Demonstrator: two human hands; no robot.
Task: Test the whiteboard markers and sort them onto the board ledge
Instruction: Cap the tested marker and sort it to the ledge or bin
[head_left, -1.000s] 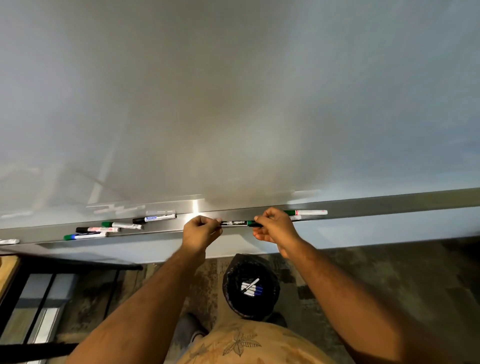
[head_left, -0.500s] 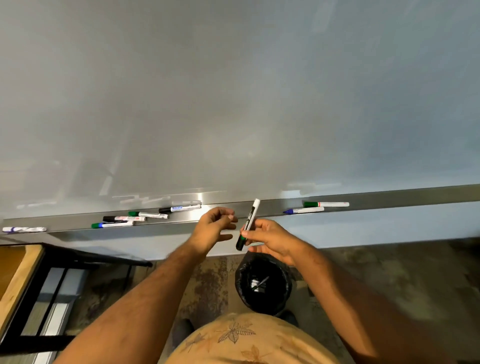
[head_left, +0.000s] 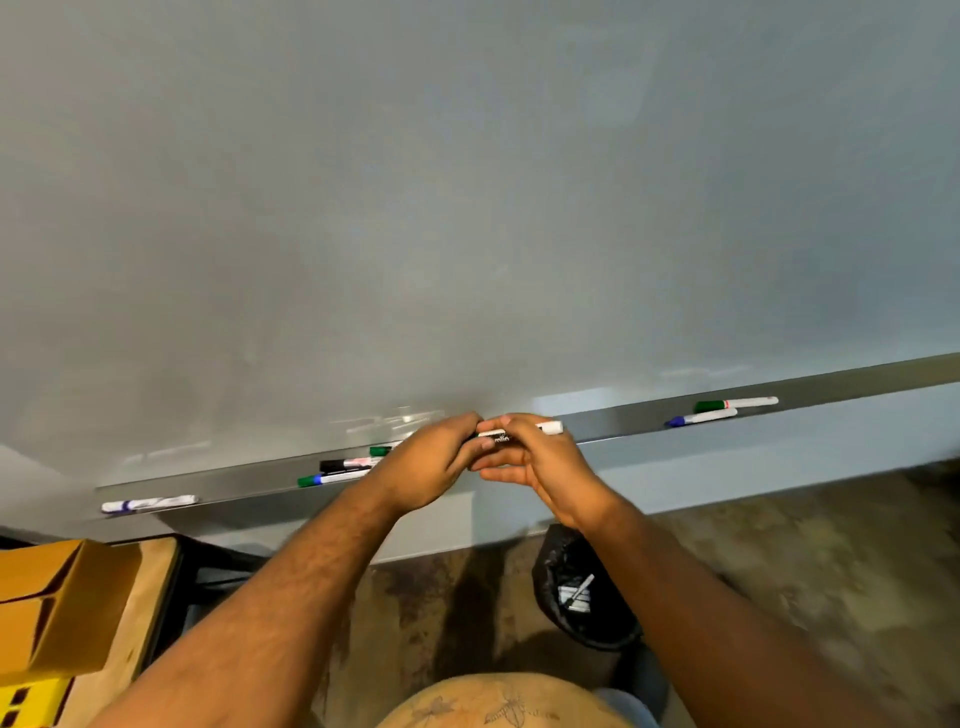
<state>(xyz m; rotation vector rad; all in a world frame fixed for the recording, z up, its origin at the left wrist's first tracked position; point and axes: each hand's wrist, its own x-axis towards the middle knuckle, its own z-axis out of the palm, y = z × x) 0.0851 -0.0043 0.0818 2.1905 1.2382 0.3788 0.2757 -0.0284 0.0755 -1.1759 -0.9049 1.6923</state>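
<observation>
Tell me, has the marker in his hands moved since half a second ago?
Yes. The held marker has turned from steeply tilted to nearly parallel with the ledge, now gripped by both hands.

Both forearms are bare from the bottom of the view up to the wrists, with no sleeves, watch or rings showing, and fine dark hair runs along the left forearm (head_left: 291, 587). The left hand (head_left: 426, 467) and right hand (head_left: 545, 462) wear no gloves. Low in the view, the person's top (head_left: 498, 701) is tan cloth printed with dark outlined leaf shapes.
</observation>
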